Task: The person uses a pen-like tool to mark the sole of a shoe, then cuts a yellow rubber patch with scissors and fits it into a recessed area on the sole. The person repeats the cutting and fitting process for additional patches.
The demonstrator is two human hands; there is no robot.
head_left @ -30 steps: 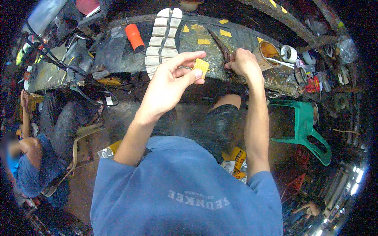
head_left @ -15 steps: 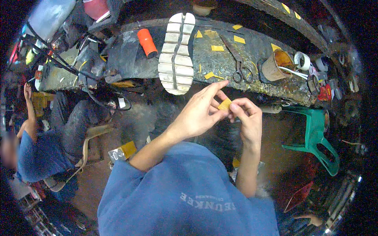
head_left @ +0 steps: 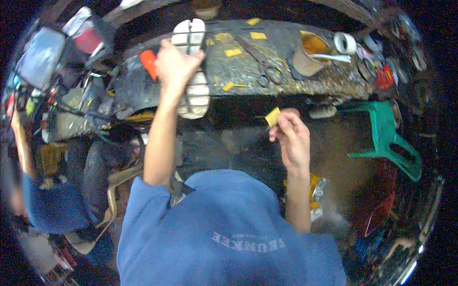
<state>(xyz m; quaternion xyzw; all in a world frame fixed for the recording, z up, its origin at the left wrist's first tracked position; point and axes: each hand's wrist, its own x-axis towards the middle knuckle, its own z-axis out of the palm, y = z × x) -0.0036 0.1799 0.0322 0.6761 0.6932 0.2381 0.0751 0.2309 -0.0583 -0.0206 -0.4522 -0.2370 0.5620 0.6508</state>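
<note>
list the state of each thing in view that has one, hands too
left hand: gripping white sole
white sole: held, tread showing
right hand: pinching yellow piece
yellow piece: held, not set down
scissors: lying down, apparently closed
cup: uncovered, white stick over rim
yellow scraps: lying loose

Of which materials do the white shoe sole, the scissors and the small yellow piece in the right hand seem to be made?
White shoe sole: probably rubber or foam, matt; its thick, grooved blocks suggest moulding.
Scissors: probably steel, dull; the brownish surface may be rust or grime.
Small yellow piece: perhaps rubber or foam sheet; flat and straight-edged, but too small to be certain.
</note>
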